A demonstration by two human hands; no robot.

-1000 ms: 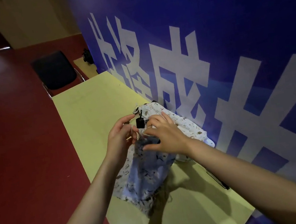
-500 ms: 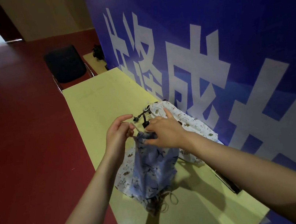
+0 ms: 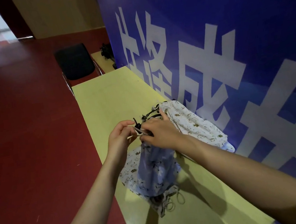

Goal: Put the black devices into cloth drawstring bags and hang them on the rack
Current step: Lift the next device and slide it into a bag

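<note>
A blue patterned drawstring bag [image 3: 157, 172] hangs from both hands above the yellow table [image 3: 107, 102], its bottom resting on the tabletop. My left hand [image 3: 120, 140] pinches the pale drawstring [image 3: 140, 130] at the bag's gathered mouth. My right hand [image 3: 158, 129] grips the bunched neck of the bag. What the bag holds is hidden. A white printed bag [image 3: 193, 124] lies behind my right hand against the blue wall, with black device parts [image 3: 148, 114] showing at its mouth. Another white printed cloth [image 3: 131, 167] lies flat under the blue bag.
A blue banner wall [image 3: 207, 26] with large white characters runs along the table's right side. A black chair [image 3: 75, 62] stands at the table's far end, beside a second table with dark gear [image 3: 106, 51]. Red floor [image 3: 21, 130] lies to the left.
The bag's mouth has been drawn tighter, and my left hand has pulled the drawstring out to the left. The view has shifted so the hands sit lower and further right.
</note>
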